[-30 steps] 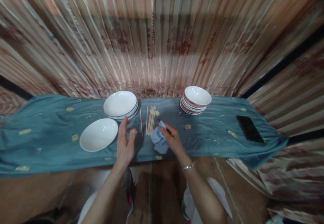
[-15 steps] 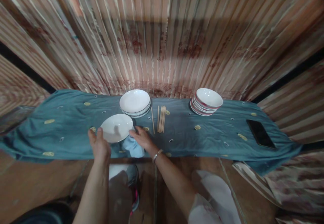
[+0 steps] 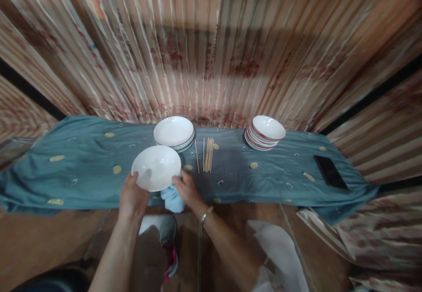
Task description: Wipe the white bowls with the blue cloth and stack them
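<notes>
A white dish [image 3: 156, 168] is held up over the near edge of the table, its hollow side facing me. My left hand [image 3: 132, 198] grips its lower left rim, thumb on the inner side. At the right rim, my right hand [image 3: 187, 189] is closed on a light blue cloth [image 3: 173, 199], which hangs below the dish; the thumb lies by the rim. Just behind, a stack of white dishes [image 3: 174, 131] with dark rims sits on the table. Several wooden chopsticks [image 3: 208, 155] lie to the right of that stack.
A stack of white bowls [image 3: 265, 133] with red bands stands at the back right. A black phone [image 3: 330, 172] lies near the right end of the green tablecloth [image 3: 95, 164]. A pleated curtain [image 3: 211, 94] hangs behind the table. My legs and shoe [image 3: 169, 235] are below.
The dish has come closer to me and tilted more toward me. My left hand has shifted under its left rim, and my right hand with the cloth stays at the right rim.
</notes>
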{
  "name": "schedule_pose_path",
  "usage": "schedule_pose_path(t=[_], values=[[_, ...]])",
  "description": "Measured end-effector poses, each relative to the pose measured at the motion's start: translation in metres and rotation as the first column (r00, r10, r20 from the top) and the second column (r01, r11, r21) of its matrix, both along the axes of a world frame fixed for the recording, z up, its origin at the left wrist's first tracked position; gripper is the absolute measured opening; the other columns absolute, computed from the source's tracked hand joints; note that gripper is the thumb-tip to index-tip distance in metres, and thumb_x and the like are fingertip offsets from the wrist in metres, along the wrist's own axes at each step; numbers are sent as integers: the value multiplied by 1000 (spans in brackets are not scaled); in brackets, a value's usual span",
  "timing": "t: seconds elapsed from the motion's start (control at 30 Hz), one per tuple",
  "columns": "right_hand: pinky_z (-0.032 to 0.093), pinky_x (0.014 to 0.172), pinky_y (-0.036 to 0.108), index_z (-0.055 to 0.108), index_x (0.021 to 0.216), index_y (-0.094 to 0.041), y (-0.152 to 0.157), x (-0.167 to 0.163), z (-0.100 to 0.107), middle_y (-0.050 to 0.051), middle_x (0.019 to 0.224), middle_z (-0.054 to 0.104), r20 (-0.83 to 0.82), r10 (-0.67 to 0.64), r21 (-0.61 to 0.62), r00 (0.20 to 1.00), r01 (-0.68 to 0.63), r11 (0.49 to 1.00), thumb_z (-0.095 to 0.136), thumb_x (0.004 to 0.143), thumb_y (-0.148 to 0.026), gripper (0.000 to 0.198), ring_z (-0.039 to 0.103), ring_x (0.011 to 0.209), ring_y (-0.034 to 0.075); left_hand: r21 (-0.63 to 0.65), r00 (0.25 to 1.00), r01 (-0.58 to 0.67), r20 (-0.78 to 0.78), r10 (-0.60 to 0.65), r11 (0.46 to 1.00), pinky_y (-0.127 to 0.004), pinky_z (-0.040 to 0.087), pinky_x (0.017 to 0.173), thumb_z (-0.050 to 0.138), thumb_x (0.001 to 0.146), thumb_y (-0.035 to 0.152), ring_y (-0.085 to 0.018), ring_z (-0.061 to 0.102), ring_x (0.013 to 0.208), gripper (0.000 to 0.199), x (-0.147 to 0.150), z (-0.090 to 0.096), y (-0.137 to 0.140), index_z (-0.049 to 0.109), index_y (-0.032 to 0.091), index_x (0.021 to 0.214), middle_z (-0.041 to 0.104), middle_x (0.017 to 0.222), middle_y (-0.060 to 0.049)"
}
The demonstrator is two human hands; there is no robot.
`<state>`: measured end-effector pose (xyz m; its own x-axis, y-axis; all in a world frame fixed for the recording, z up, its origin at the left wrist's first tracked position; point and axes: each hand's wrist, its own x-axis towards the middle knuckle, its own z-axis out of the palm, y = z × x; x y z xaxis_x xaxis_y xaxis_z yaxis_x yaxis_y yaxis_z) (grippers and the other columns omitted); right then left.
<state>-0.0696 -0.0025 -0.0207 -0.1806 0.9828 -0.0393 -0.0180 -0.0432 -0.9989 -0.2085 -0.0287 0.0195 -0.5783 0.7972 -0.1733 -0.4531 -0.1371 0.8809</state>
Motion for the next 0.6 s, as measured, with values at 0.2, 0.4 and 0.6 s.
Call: schedule_pose_path(t=[0.2,0.4,0.6], values=[[48,74,26,68,86,-20,-18,75,9,-1,78,68,-157,-144,-73,977,134,988,57,76,-34,20,58,75,15,-10,985,171,-19,-171,985,-33,50,98,77,70,34,-21,61,118,48,69,14,-12,64,32,116,67,127,-1],[50,68,27,71,84,-20,-15,128,8,1,76,71,-260,-227,-187,938,182,965,69,69,-44,29,63,72,16,-89,889,457,44,-455,885,-32,59,78,76,69,34,-24,64,113,76,114,16,-5,49,38,140,57,143,-3],[46,59,27,72,74,-18,-1,192,11,-2,62,66,-44,-78,-152,996,70,986,71,70,-57,39,56,58,14,-202,892,448,30,-452,871,-27,58,68,75,67,30,-22,68,101,82,136,6,10,46,39,144,65,132,-4]])
